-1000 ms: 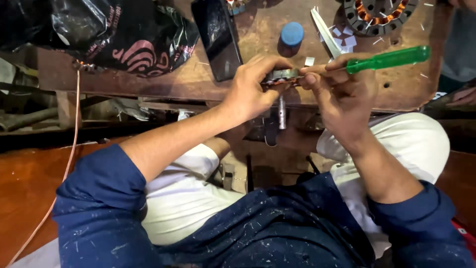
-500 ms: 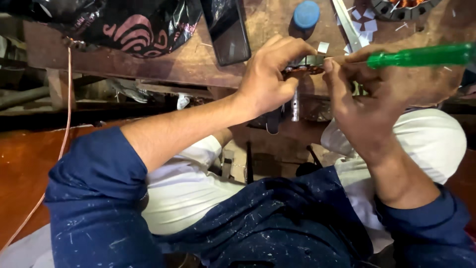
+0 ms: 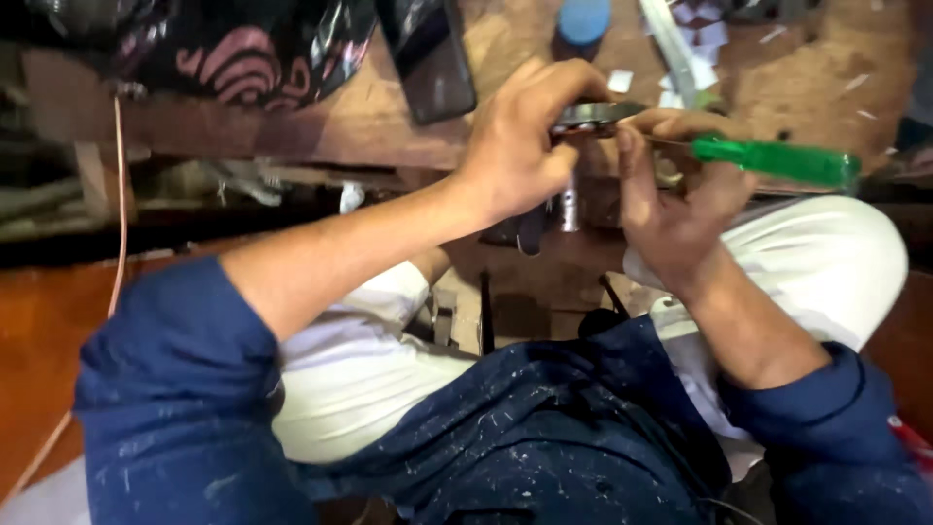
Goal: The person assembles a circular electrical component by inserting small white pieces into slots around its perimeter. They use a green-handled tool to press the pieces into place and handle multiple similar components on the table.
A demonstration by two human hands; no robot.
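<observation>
Black bag (image 3: pixel 243 49) and dark phone (image 3: pixel 432 58) lie on the wooden surface (image 3: pixel 369 126). Your left hand (image 3: pixel 520 146) is closed on a small metal part (image 3: pixel 593 115) over the surface's near edge. Your right hand (image 3: pixel 680 204) grips a green-handled screwdriver (image 3: pixel 777 160), tip at the part.

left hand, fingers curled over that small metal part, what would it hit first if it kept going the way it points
Probably the right hand. The left hand points rightward across the small dark metal part, and the right hand's fingertips sit just past it, holding the green-handled screwdriver. Depth is unclear from a single view.
</observation>
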